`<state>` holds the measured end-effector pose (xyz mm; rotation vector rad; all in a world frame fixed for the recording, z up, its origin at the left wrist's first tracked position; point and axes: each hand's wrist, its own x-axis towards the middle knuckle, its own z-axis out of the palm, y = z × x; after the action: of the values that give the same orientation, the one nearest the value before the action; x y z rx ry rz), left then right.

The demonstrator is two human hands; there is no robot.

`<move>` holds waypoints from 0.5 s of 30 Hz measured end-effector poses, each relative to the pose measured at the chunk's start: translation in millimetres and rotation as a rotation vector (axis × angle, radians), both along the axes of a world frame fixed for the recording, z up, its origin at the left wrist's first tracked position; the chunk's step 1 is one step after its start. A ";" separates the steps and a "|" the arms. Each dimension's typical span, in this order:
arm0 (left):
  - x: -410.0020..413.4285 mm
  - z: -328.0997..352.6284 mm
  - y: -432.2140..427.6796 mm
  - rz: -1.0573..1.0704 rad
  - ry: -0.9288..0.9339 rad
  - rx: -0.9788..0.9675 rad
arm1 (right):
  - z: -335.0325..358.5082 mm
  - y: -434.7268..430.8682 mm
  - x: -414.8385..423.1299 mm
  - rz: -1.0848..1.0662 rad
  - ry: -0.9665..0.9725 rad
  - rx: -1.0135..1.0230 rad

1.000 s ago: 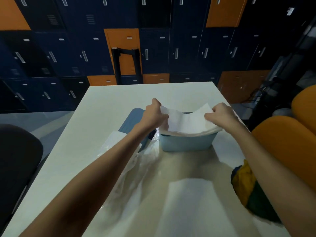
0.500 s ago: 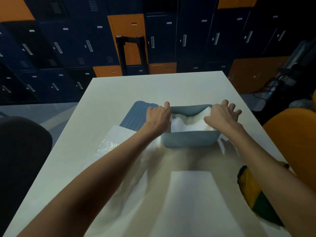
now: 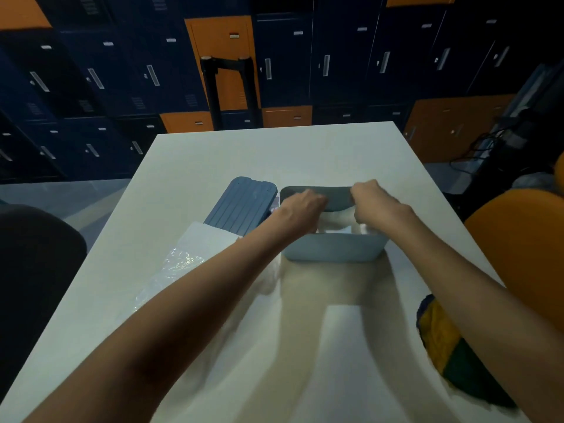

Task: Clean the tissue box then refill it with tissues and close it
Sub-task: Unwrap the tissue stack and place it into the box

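Observation:
The blue-grey tissue box (image 3: pixel 332 250) stands open in the middle of the white table (image 3: pixel 274 154). A stack of white tissues (image 3: pixel 337 224) lies inside it. Its ribbed blue lid (image 3: pixel 241 206) lies flat just left of the box. My left hand (image 3: pixel 300 209) reaches into the left half of the box, fingers bent down into the tissues. My right hand (image 3: pixel 370 199) is in the right half, its fingers curled down onto the tissues. Both sets of fingertips are hidden by the tissues and blurred.
A crinkled clear plastic wrapper (image 3: pixel 180 264) lies left of my left forearm. A yellow, green and blue cloth (image 3: pixel 448 349) sits at the table's right edge. An orange chair (image 3: pixel 518 239) is at right, a dark chair (image 3: pixel 36 270) at left. Lockers and a black frame (image 3: pixel 227 87) stand behind.
The tissue stack, held above the box a second ago, has gone down inside it. Both hands have followed it in and moved closer together; the right fingers, spread half a second ago, are curled.

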<state>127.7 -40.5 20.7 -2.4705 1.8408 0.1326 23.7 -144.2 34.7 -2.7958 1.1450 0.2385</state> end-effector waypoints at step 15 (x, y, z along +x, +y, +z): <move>11.6 -8.8 -5.9 0.048 -0.058 0.273 | -19.1 -3.5 -1.3 0.087 0.252 0.081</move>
<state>139.3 -46.4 11.9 -2.3062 1.6200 0.2903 22.4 -147.6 15.6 -2.8058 1.0331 0.6468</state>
